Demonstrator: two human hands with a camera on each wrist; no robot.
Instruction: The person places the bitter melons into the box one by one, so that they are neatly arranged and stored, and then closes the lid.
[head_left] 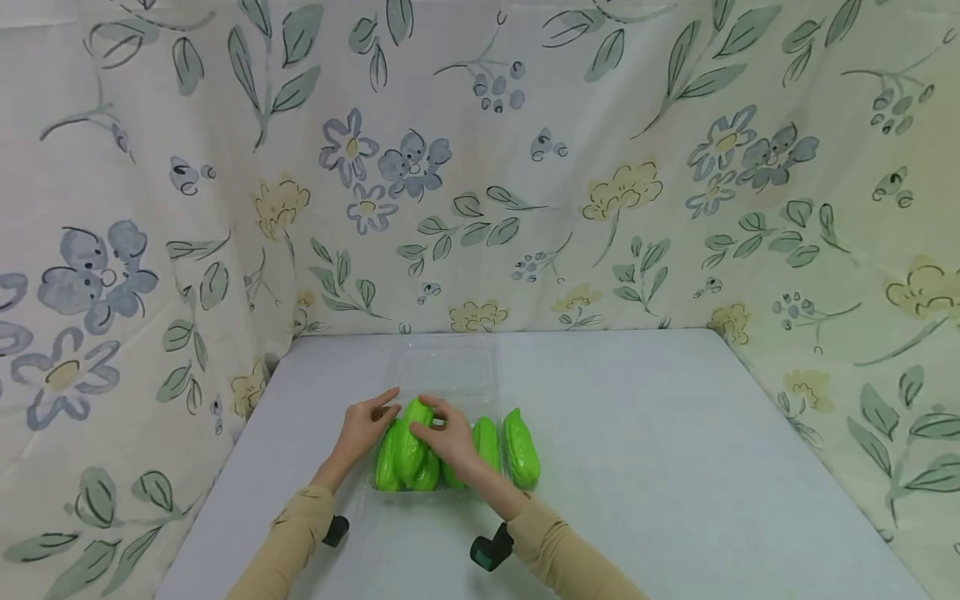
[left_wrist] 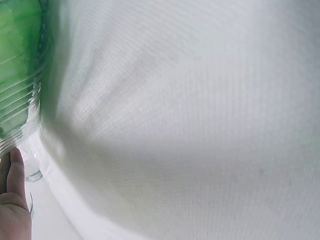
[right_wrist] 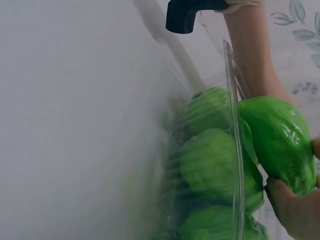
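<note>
Lowering the top green fruit (head_left: 411,437) onto the two fruits already lying in the clear plastic box (head_left: 450,375) should be done slowly, so that the pile is not pushed sideways and the thin walls are not bent. The fruit is pinched from the right by the right hand (head_left: 448,437), fingers curled over it. The left hand (head_left: 365,427) is laid against the other side with fingers nearly straight. Both forearms are stretched forward over the white table (head_left: 675,433), wrists low. Three more fruits (head_left: 520,446) lie just beside.
</note>
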